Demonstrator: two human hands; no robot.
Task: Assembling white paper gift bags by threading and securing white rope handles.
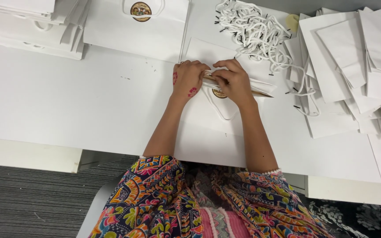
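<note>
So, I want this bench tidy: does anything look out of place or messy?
Yes. The white cord handles lie in a tangled heap, and the flat white bags on the right are fanned out crookedly, some overhanging the table edge.

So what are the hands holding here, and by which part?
Both the left hand and the right hand grip a flat white paper bag at its open top edge.

White table (89,97), paper bags (340,57), cords (256,31)
</note>
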